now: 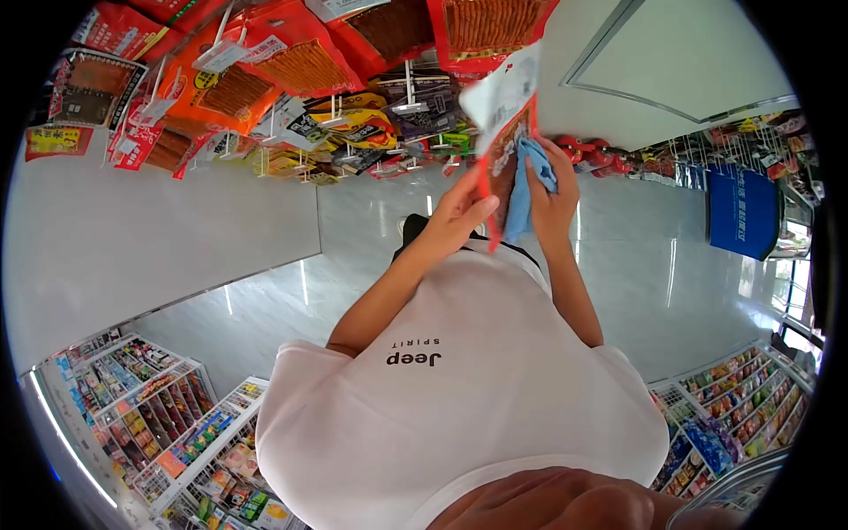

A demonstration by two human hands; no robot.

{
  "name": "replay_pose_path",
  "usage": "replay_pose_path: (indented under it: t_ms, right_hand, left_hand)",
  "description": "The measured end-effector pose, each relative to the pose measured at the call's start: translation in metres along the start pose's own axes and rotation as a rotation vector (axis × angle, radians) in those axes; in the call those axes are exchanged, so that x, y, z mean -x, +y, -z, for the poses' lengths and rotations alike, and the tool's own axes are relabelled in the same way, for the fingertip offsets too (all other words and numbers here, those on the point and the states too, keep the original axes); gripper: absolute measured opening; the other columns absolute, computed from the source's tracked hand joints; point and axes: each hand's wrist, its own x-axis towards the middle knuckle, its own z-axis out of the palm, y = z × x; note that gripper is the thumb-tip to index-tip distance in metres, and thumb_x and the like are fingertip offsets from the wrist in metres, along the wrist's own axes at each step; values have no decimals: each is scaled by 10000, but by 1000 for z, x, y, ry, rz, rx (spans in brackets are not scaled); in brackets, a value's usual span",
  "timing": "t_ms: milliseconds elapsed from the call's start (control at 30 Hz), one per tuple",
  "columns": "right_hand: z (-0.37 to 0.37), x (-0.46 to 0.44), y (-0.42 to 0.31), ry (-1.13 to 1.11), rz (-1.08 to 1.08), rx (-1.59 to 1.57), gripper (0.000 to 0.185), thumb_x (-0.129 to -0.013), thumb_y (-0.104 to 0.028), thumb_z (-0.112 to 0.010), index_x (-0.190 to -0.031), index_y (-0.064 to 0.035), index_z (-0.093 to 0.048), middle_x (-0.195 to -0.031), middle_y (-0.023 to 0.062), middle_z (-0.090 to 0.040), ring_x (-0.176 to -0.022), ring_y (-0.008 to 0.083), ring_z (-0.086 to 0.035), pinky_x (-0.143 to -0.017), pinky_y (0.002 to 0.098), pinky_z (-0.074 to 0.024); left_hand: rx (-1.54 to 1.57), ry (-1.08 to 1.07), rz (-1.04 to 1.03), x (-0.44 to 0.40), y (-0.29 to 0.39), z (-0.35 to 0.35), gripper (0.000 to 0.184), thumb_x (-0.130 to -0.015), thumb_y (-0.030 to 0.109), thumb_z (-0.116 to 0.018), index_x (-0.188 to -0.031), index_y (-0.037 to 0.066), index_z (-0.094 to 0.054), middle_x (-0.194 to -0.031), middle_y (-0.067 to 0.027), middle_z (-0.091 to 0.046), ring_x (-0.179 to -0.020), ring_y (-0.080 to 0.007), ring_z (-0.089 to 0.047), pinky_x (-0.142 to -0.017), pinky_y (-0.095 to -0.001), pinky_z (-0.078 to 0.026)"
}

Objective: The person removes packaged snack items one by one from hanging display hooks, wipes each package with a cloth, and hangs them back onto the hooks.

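Observation:
A red and white snack packet (500, 177) with brown contents showing is held up in front of the white shirt. My left hand (459, 216) grips its left edge, thumb across the front. On the packet's right side, my right hand (555, 190) is closed on a light blue cloth (519, 208) that lies against the packet. The upper end of the packet is blurred and tilts up toward the hanging goods. Part of the cloth is hidden behind the fingers of my right hand.
Hooks with red and orange snack packets (234, 88) hang ahead at upper left. A white panel (662, 53) is at upper right, beside more hanging goods. A blue box (744, 212) stands at right. Stocked shelves (146, 411) are behind at both sides, over a shiny grey floor (636, 265).

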Motion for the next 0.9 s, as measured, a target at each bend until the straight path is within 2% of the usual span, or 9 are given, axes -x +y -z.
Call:
replay_pose_path:
  t_ms: [67, 167, 267, 333, 400, 500, 667, 767, 900]
  right_hand:
    - [3, 3, 5, -81, -178, -103, 291, -877, -43, -662, -1164, 6, -665, -1145, 130, -698, -1022, 203, -662, -889, 303, -494]
    - [3, 8, 11, -232, -448, -395, 300, -885, -41, -652, -1181, 8, -663, -1118, 103, -710, -1015, 185, -660, -897, 312, -495]
    - [-14, 22, 14, -141, -637, -874, 327, -911, -95, -640, -1224, 1, -641, -1146, 89, -702, -1071, 171, -640, -924, 314, -491]
    - [-21, 22, 12, -117, -803, -1115, 377, -922, -185, -647, -1244, 11, -622, -1179, 98, -693, -1112, 166, -620, -950, 326, -481]
    - [-23, 17, 14, -311, -584, -790, 394, -912, -204, -662, -1238, 16, -623, -1189, 97, -691, -1114, 166, -617, -956, 335, -478]
    - [-37, 11, 20, -382, -488, -784, 399, -878, -179, -701, -1218, 17, -627, -1178, 84, -696, -1075, 154, -615, -937, 342, -483]
    - [-38, -12, 31, -318, -455, -675, 275, -881, -115, -695, -1122, 15, -664, -1070, 52, -713, -945, 119, -627, -839, 309, -498]
    - [-37, -28, 33, -315, -503, -661, 217, -892, -75, -674, -1091, 12, -680, -1005, 28, -715, -894, 85, -625, -790, 277, -498]
    - [-40, -44, 31, -284, -626, -753, 227, -899, -68, -660, -1107, 21, -677, -959, 17, -711, -820, 68, -613, -737, 259, -494]
  left_hand:
    - [78, -107, -88, -7, 5, -1, 470, -1003, 143, -584, -1441, 28, -459, -1441, -112, -438, -1291, -202, -473, -1046, -358, -437]
    - [-530, -167, -253, -9, -4, 18, 556, -940, 187, -681, -1427, 25, -466, -1476, -148, -361, -1305, -289, -459, -1070, -398, -409]
    - [-955, 143, -421, -6, -23, 25, 792, -809, 228, -823, -1465, 52, -415, -1428, -158, -404, -1312, -303, -447, -1078, -420, -400]
    - [-935, 318, -443, -8, -16, 27, 991, -710, 251, -895, -1505, 76, -331, -1436, -159, -401, -1331, -304, -431, -1083, -434, -395]
    - [-765, 328, -399, -13, -12, 38, 1272, -586, 257, -971, -1558, 108, -164, -1445, -156, -401, -1342, -303, -434, -1086, -448, -402]
    - [-466, 272, -238, -11, -3, 49, 1309, -561, 218, -985, -1559, 97, -147, -1470, -159, -383, -1341, -294, -446, -1079, -458, -421]
    - [-191, 401, -312, -25, 19, 61, 863, -789, -1, -802, -1488, 62, -300, -1219, -117, -627, -1109, -210, -617, -979, -363, -503]
    - [-55, 442, -55, -31, 18, 81, 686, -836, 1, -768, -1418, 12, -404, -1160, -90, -660, -1036, -156, -640, -924, -326, -519]
    - [-156, 475, -208, -41, 31, 80, 428, -909, 58, -708, -1280, 12, -500, -1156, -66, -667, -1021, -129, -629, -937, -298, -492]
